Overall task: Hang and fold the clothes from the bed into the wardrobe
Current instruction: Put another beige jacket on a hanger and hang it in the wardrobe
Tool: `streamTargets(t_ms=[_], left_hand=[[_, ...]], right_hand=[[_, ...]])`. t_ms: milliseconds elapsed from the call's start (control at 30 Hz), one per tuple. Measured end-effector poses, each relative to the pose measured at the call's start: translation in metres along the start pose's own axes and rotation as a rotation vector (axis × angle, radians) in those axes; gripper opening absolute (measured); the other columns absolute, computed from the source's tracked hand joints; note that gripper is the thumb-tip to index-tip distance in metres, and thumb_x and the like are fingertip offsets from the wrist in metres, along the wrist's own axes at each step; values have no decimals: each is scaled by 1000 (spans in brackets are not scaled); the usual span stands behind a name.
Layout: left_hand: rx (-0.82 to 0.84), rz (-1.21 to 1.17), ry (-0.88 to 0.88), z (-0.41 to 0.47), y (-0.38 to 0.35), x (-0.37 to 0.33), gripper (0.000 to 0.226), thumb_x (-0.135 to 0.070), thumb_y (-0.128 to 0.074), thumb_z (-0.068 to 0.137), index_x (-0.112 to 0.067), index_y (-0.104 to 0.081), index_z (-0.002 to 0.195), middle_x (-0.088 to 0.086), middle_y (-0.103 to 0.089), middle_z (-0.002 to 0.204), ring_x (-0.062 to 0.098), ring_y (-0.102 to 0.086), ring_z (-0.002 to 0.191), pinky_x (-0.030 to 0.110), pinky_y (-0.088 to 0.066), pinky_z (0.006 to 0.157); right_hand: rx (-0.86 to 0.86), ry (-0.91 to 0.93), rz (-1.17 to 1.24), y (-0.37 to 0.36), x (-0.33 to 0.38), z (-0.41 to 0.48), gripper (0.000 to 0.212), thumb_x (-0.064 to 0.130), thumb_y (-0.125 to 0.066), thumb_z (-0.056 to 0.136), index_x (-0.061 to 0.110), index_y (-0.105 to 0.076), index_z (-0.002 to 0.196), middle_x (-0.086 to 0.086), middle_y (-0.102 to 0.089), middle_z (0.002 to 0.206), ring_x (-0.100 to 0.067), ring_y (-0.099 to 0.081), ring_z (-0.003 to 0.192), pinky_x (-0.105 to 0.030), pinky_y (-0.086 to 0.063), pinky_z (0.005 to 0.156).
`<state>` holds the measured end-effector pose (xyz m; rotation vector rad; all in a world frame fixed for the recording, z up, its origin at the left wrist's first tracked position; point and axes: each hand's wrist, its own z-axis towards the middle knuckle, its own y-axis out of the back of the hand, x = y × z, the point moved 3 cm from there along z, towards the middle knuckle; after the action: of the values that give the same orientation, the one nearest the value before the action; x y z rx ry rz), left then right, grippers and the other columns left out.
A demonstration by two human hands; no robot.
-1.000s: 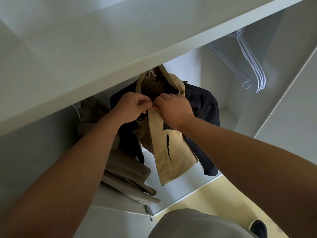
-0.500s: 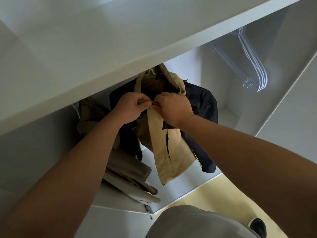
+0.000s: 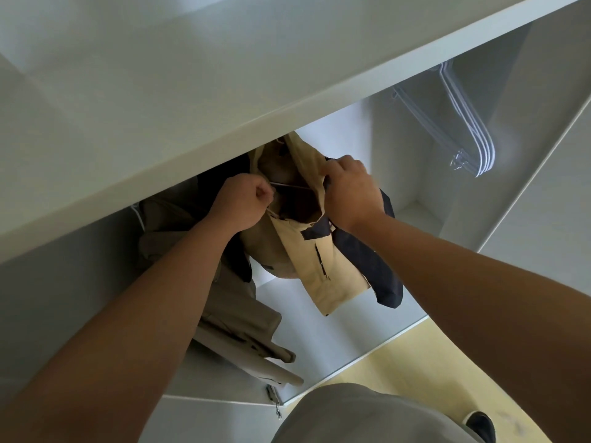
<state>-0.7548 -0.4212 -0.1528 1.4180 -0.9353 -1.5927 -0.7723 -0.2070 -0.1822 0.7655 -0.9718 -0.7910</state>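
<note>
A tan and dark navy jacket [image 3: 323, 266] hangs inside the white wardrobe [image 3: 319, 318], its top hidden behind the shelf edge. My left hand [image 3: 246, 199] is a fist gripping the jacket's left front edge near the collar. My right hand [image 3: 351, 187] grips the right side of the collar and holds it away, so the jacket's front gapes open and the brown lining shows. A thin bar, perhaps the hanger, runs between my hands.
A brown-grey garment [image 3: 236, 318] hangs to the left of the jacket. Several empty white hangers [image 3: 470, 135] hang at the right. A white shelf [image 3: 224, 100] juts out above. Below lie the yellow floor [image 3: 399, 362] and my shoe [image 3: 479, 426].
My hands were together pinching the jacket's front at the collar. They have moved apart, the right hand going up and right, and the jacket's front has spread open.
</note>
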Motion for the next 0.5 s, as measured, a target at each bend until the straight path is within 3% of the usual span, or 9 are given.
streamTargets(t_ms=[167,267,300,333,400,500], left_hand=[[-158,-65,84,12,3,-4,3,-19,-60,97,-19,-61,94,2,-64,95,16,-62,86,31,-51,77],[-231,-146,150,17,0,-8,24,-14,-64,93,-19,-47,76,4,-57,79,16,-57,70,34,-50,70],[-255,-197,195,18,0,-9,24,-15,-66,92,-17,-48,77,9,-59,83,21,-61,73,37,-53,72],[-257,-248,238,19,0,-9,16,-18,-68,91,-13,-53,87,15,-62,97,29,-65,86,44,-57,80],[-238,-279,345,24,1,-8,47,-26,-71,90,-4,-51,127,19,-55,131,37,-59,116,51,-53,97],[-239,-289,343,32,6,-9,70,-25,-69,91,-5,-36,149,15,-42,149,37,-46,135,51,-43,111]], right_hand=[[112,-242,-80,-2,-34,-2,49,12,-61,83,15,-48,131,-14,-49,123,-33,-48,112,-39,-43,86],[206,-338,-86,-7,-49,-1,51,14,-62,84,12,-42,131,-16,-46,125,-34,-48,115,-41,-44,90],[230,-368,-83,-9,-54,0,52,14,-63,85,12,-40,131,-15,-46,127,-35,-48,116,-42,-43,91],[252,-395,-77,-11,-59,2,54,13,-63,86,13,-38,133,-15,-45,129,-35,-47,119,-42,-43,92],[286,-424,-59,-15,-68,7,61,14,-64,88,16,-33,140,-13,-43,135,-35,-45,125,-44,-43,95],[331,-411,-31,-21,-75,14,75,17,-66,87,21,-23,148,-12,-40,140,-35,-42,129,-46,-43,93]])
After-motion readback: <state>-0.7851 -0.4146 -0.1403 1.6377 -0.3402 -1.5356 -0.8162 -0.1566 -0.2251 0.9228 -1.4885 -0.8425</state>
